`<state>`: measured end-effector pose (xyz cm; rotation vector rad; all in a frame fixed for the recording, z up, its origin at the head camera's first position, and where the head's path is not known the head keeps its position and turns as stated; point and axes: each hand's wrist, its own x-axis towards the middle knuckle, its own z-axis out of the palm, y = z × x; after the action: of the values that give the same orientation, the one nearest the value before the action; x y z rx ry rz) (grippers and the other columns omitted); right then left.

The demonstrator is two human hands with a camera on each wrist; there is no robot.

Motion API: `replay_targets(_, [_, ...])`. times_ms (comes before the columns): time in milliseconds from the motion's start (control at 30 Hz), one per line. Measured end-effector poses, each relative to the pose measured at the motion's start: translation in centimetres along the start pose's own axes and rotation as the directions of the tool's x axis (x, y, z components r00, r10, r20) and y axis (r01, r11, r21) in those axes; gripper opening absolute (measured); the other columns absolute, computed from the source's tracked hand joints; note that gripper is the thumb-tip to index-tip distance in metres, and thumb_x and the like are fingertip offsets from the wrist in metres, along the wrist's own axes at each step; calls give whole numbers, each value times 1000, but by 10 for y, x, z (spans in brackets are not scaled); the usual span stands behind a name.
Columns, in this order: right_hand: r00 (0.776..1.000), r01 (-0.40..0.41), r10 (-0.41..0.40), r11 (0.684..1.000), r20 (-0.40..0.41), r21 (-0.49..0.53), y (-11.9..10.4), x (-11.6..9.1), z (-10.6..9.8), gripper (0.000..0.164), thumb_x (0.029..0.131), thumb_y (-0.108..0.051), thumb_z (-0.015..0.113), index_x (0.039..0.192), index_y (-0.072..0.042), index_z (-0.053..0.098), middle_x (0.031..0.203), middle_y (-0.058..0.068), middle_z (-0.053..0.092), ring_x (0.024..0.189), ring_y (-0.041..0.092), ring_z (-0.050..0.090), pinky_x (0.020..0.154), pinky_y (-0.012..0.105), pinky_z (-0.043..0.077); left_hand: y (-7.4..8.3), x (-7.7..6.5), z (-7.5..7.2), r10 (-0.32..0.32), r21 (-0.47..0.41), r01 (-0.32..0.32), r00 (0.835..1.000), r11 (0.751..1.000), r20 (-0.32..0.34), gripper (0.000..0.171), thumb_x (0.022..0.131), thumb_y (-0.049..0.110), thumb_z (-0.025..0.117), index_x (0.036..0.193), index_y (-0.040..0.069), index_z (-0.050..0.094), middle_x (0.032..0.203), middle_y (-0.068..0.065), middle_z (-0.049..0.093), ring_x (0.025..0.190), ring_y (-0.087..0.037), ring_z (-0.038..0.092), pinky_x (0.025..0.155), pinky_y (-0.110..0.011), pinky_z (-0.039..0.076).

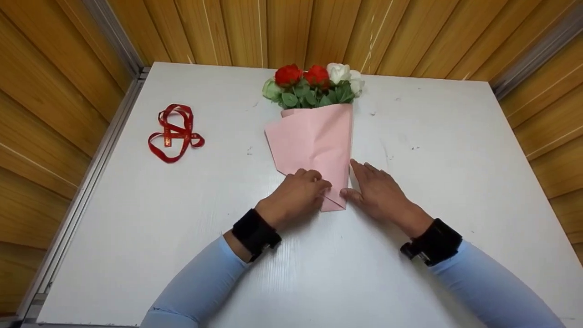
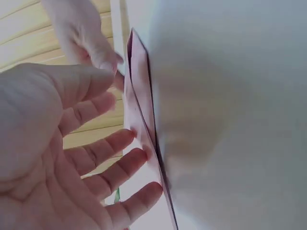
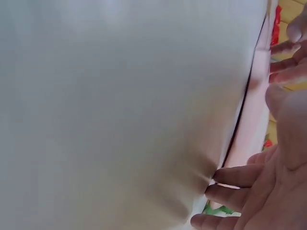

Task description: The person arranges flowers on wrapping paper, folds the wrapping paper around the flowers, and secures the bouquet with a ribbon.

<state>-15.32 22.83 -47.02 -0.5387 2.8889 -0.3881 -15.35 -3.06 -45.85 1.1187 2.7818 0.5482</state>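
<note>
At the lower left of the pink folded-paper wrap (image 1: 330,136), the bare left hand (image 1: 295,195) has loosely bent fingers touching it. The bare right hand (image 1: 380,195) lies along its lower right edge, fingers extended, thumb on that edge. Both forearms, in light-blue fabric sleeves (image 1: 200,279) with black wrist straps (image 1: 253,232), slant inward from below the wrap.
</note>
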Motion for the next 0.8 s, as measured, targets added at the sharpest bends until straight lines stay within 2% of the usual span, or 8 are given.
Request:
replay_targets(67, [1000, 6, -6, 1000, -16, 14, -5, -4, 2, 86, 107, -51, 57, 165, 2, 23, 163, 31, 38, 153, 49, 36, 121, 64, 31, -1, -1, -1, -12, 29, 13, 1000, 999, -29, 25, 104, 12, 59, 123, 16, 75, 127, -8, 70, 113, -31, 64, 93, -44, 54])
replay_targets(133, [998, 31, -30, 999, -52, 10, -11, -10, 6, 82, 106, -44, 61, 164, 3, 27, 163, 31, 39, 151, 48, 39, 121, 63, 33, -1, -3, 0, 4, 80, 0, 999, 997, -49, 23, 104, 9, 59, 121, 14, 75, 127, -9, 70, 116, -31, 64, 95, -45, 54])
replay_targets(233, [991, 99, -101, 994, -82, -38, -25, -24, 14, 75, 105, -37, 64, 160, 5, 35, 163, 29, 40, 151, 45, 41, 120, 62, 36, 4, -12, 4, 51, 190, -50, 999, 980, 4, 34, 106, 6, 54, 136, 10, 68, 145, -12, 63, 137, -32, 57, 113, -47, 48])
replay_targets(333, [984, 169, -173, 980, -34, -108, -41, -38, 24, 74, 107, -40, 59, 160, 5, 36, 166, 26, 37, 154, 42, 36, 122, 62, 33, 10, -24, 8, 66, 268, -103, 988, 958, 141, 50, 110, 11, 44, 160, 7, 44, 168, -15, 40, 158, -31, 34, 127, -50, 29])
replay_targets(400, [982, 186, -183, 973, 37, -134, -50, -43, 27, 78, 109, -47, 52, 163, 4, 30, 171, 23, 29, 159, 41, 28, 124, 63, 27, 12, -30, 10, 59, 292, -122, 975, 949, 216, 55, 113, 17, 38, 166, 5, 30, 173, -15, 28, 162, -30, 24, 129, -50, 24])
replay_targets(467, [980, 188, -174, 968, 95, -165, -56, -45, 30, 82, 110, -53, 46, 165, 3, 24, 173, 21, 22, 161, 39, 21, 126, 63, 23, 11, -33, 10, 56, 306, -135, 966, 942, 253, 57, 114, 20, 36, 168, 5, 23, 175, -16, 22, 163, -29, 20, 130, -49, 22])
replay_targets(667, [977, 167, -133, 962, 166, -214, -59, -46, 30, 86, 109, -60, 40, 166, 2, 20, 175, 19, 17, 163, 37, 16, 128, 64, 16, -1, -37, 4, 79, 291, -159, 960, 943, 270, 59, 112, 18, 38, 168, 4, 22, 175, -14, 22, 163, -28, 20, 130, -50, 23])
replay_targets(800, [973, 161, -125, 970, 192, -184, -56, -49, 27, 86, 110, -60, 38, 166, 2, 18, 175, 19, 14, 164, 37, 11, 128, 64, 11, -18, -44, -2, 6, 330, -89, 969, 940, 246, 57, 113, 16, 39, 167, 4, 26, 173, -13, 27, 161, -29, 25, 126, -55, 29])
